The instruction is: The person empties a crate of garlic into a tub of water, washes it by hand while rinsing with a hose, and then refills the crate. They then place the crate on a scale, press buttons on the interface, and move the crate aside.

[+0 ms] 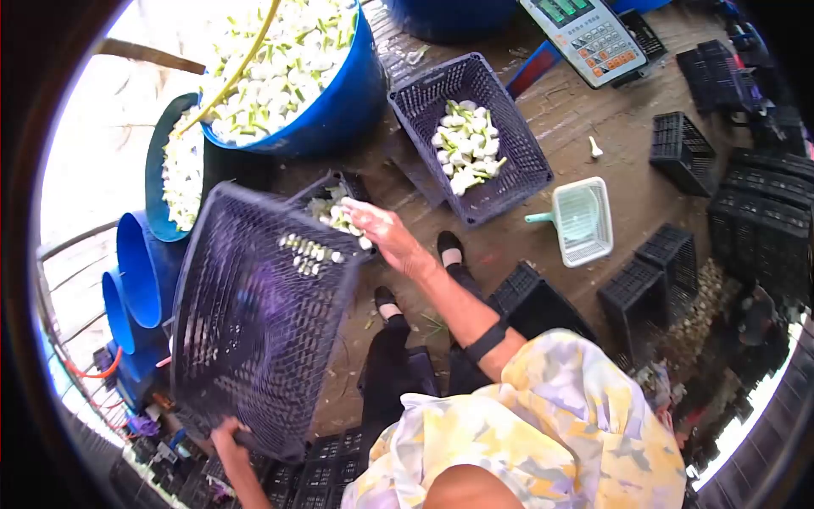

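My left hand [233, 437] grips the near end of a large dark plastic crate [254, 331], which is tilted on its side and blurred by motion. White bulbs with short green stems [339, 219], like fresh garlic, lie in a smaller black crate [297, 197] at its far end. More bulbs show through the mesh of the tilted crate. Over the bulbs reaches my right hand [386, 237], fingers stretched out and touching or very close to them. Beyond it, another dark crate [526, 161] holds a small pile of the same bulbs [466, 144].
A big blue tub [360, 93] full of bulbs stands at upper left, beside a tipped teal bucket [157, 161] of bulbs. A scale [593, 47] is at upper right. A white handled basket [583, 222], a loose bulb [595, 148] and black crates [632, 297] sit to the right.
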Tool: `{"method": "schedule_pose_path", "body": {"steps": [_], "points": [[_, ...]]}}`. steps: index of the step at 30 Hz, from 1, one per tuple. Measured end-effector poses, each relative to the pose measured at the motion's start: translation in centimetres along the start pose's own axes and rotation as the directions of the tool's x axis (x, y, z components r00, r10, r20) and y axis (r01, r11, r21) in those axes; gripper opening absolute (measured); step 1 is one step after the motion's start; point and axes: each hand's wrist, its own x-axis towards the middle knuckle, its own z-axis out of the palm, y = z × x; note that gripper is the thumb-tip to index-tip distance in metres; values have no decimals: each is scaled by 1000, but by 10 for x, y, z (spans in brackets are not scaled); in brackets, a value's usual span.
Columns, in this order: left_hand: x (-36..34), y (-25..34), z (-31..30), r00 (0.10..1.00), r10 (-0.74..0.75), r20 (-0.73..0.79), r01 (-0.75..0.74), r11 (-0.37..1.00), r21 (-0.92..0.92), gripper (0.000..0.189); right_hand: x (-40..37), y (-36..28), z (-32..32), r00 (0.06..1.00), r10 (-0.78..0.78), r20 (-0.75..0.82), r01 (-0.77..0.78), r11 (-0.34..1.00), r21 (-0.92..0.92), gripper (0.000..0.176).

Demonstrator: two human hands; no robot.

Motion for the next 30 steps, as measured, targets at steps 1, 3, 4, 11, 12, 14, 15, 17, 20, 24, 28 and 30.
{"method": "schedule_pose_path", "body": {"steps": [1,3,4,11,12,14,15,17,20,24,28,30], "points": [[1,-31,-29,988,-125,-92,109,981,-161,7,6,10,10,1000,-5,25,10,983,-182,42],[34,-114,-115,960,-281,-21,271,940,-209,7,-12,26,-9,996,-7,-90,-48,805,-591,44],[54,-154,-154,917,-397,-22,372,875,-310,7,-31,38,-36,969,139,-205,-222,853,-472,44],[135,-315,-186,720,-669,-185,579,726,-370,11,-232,31,-176,308,145,-940,-825,534,-188,29],[137,-326,-167,723,-648,-238,565,754,-336,11,-253,20,-194,237,113,-965,-851,502,-150,30],[140,-331,-131,742,-600,-299,534,799,-278,11,-304,3,-215,132,101,-986,-886,457,-72,31],[134,-334,-116,760,-557,-336,509,831,-225,10,-328,-7,-223,100,106,-989,-893,448,-42,32],[118,-335,-87,788,-449,-421,435,890,-135,10,-334,-17,-234,82,90,-993,-910,412,-38,29],[70,-324,-23,839,-282,-465,323,946,9,10,-329,-23,-275,53,113,-992,-909,416,-1,27],[-31,-296,131,938,-218,-268,256,960,117,9,-267,-59,-377,206,215,-955,-933,337,-126,23],[-107,-248,332,975,-217,54,194,941,276,9,-183,-155,-530,308,71,-949,-880,400,-256,19],[-134,-218,430,966,-201,164,124,913,388,9,-156,-194,-660,442,-332,-833,-873,57,-485,25]]}}
